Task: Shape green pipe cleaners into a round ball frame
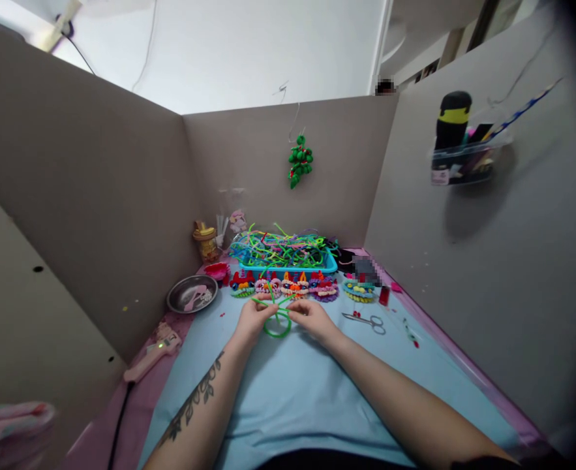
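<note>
Both hands work on a bright green cord (277, 335) just above the blue cloth, in the middle of the view. It forms a round loop at the bottom, with loose ends sticking up and outward. My left hand (254, 318) pinches it on the left side, thumb and fingers together. From the right, my right hand (313, 318) pinches another part of the same cord. Right behind the hands stands a row of several colourful knotted animal-like heads, among them an orange one (295, 285) and a purple one (323, 287). Small scissors (364, 320) lie right of my right hand.
A blue tray (290, 269) heaped with coloured cords stands at the back. To the left are a metal bowl (172, 303) and a pink glue gun (151, 359). Grey partitions (278, 196) enclose three sides. A green ornament (300, 163) hangs behind.
</note>
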The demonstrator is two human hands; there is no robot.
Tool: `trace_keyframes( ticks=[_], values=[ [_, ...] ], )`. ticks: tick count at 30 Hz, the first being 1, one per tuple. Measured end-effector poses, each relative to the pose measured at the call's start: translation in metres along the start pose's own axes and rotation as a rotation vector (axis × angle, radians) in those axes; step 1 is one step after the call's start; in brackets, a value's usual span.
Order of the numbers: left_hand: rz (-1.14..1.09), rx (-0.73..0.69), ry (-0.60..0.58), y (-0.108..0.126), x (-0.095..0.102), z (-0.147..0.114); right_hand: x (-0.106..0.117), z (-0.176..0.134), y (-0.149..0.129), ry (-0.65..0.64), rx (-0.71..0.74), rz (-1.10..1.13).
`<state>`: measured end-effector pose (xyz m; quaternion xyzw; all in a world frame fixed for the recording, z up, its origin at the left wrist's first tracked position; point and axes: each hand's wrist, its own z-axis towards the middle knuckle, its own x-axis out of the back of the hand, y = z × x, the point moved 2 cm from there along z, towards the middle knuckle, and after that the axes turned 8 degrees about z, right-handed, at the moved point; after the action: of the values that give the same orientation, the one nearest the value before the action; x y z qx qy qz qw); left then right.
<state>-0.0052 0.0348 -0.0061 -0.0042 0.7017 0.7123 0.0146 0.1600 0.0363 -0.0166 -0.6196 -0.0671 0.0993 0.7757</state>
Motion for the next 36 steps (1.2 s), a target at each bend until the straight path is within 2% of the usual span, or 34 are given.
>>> trace_keyframes(
  ticks=[4,7,10,13,16,20,26,30,36],
  values=[
    [0.138,-0.080,-0.062,-0.001,-0.004,-0.001,-0.004,-0.001,-0.003,0.031,-0.018,-0.116],
    [0.138,-0.104,-0.104,-0.001,-0.005,-0.001,-0.004,-0.002,-0.005,0.057,-0.031,-0.095],
    [0.129,-0.103,-0.097,-0.001,-0.003,-0.001,-0.004,-0.002,-0.002,0.071,-0.058,-0.055],
    [0.168,-0.118,-0.072,0.000,-0.002,-0.001,-0.006,-0.001,0.003,-0.002,-0.100,0.024],
    [0.198,-0.126,-0.107,-0.002,-0.002,-0.001,-0.010,-0.002,0.006,-0.078,-0.127,0.138],
    [0.187,-0.104,-0.150,-0.002,-0.003,-0.002,-0.011,-0.004,0.004,-0.036,-0.146,0.157],
    [0.121,-0.003,-0.201,0.003,-0.005,-0.006,-0.011,-0.005,-0.006,-0.091,-0.102,0.150],
    [0.089,-0.004,-0.185,0.007,-0.002,-0.006,-0.010,-0.005,-0.007,-0.144,-0.106,0.099],
    [0.090,0.007,-0.139,0.013,0.002,-0.006,-0.010,-0.004,-0.001,-0.122,-0.102,0.081]
  ],
)
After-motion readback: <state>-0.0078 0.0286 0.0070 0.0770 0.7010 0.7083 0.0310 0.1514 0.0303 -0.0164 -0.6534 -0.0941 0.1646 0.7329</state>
